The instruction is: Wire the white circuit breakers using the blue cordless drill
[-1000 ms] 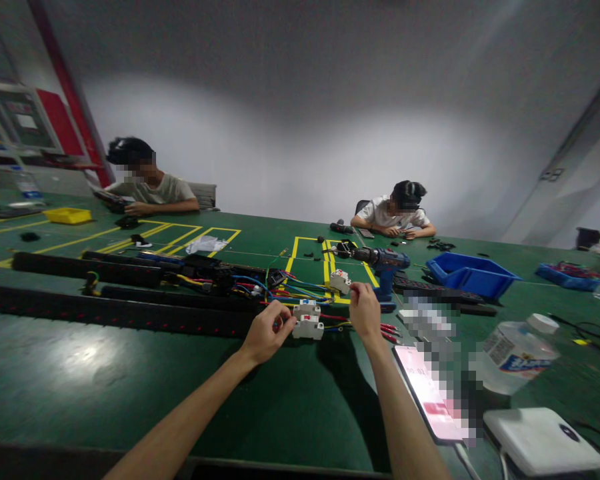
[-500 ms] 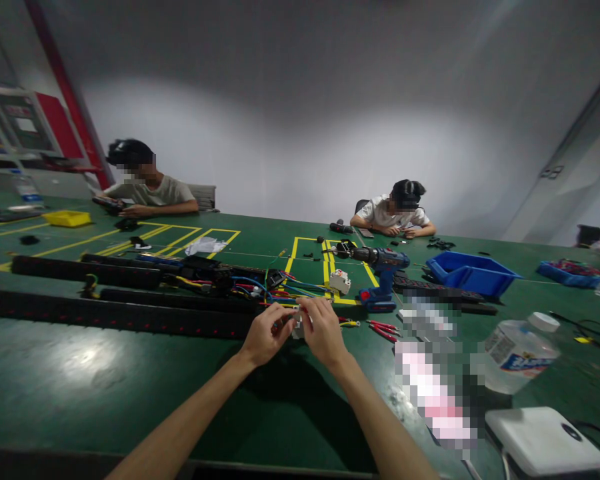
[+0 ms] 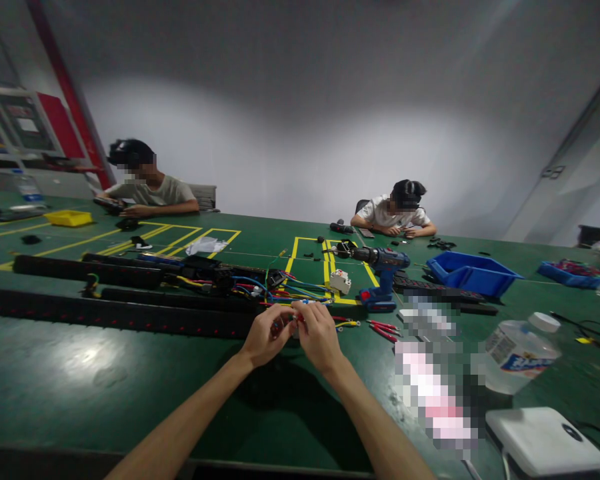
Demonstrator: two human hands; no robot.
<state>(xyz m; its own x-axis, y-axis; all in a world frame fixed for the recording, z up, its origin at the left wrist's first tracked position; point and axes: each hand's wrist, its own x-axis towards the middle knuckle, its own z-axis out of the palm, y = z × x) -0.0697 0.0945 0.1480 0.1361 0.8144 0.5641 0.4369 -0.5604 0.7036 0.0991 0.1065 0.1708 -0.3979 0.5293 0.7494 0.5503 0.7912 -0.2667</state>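
Note:
Close together over the near edge of the long black strip (image 3: 180, 317), both of my hands are bent inward with their fingertips almost meeting. A small white part (image 3: 296, 333) shows between them, mostly covered by fingers. My right hand (image 3: 317, 335) is closed around it. My left hand (image 3: 266, 335) is pinched at its left side, with some red and dark showing among the fingers; what exactly it grips is hidden. Just beyond lie bundled coloured wires (image 3: 300, 288) and a white block like a circuit breaker (image 3: 340, 281).
A blue cordless drill (image 3: 383, 277) stands behind my right hand, near red-sleeved leads (image 3: 384, 329). To the right are a blue bin (image 3: 473, 272), a plastic bottle (image 3: 523, 353) and a white box (image 3: 545, 440). Two people (image 3: 150, 190) sit across the green table (image 3: 105, 393).
My right hand has shifted slightly left and down, its fingers curling closer to the left fingertips. Less of the white part shows between them. My left hand stays nearly in place.

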